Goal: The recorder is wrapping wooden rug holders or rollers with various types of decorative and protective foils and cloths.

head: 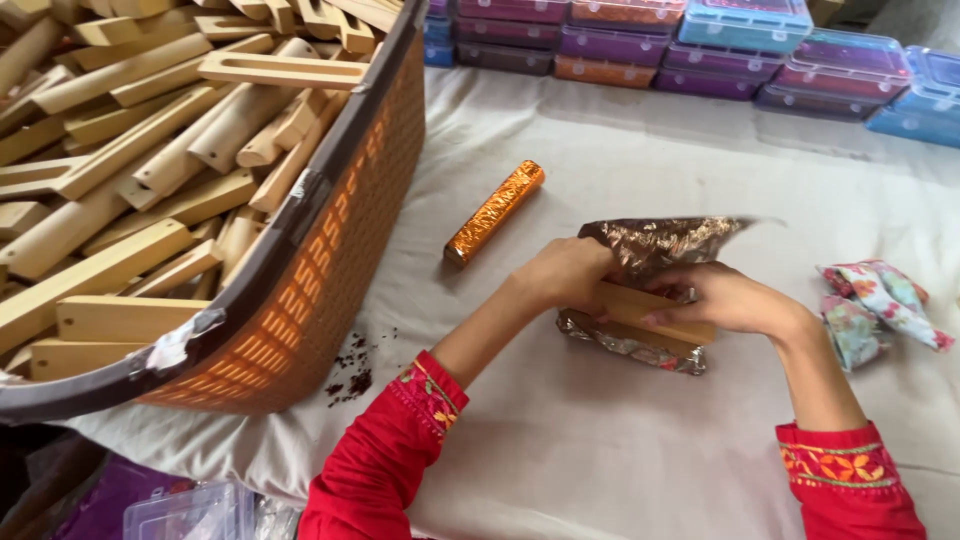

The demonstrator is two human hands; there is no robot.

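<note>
Single head cam only, no second view to overlap with. Looks steeply down and forward over cloth-covered table. Pretty close: both forearms fill lower frame, left hand and right hand near centre. Orange basket crowds left side, cut off by edge. Stacked plastic boxes along far top edge. Horizon tilted slightly.

Bare white table lies open in front of the hands. The tall basket walls off the left, stacked plastic boxes line the far edge, and folded floral cloth sits right.
</note>
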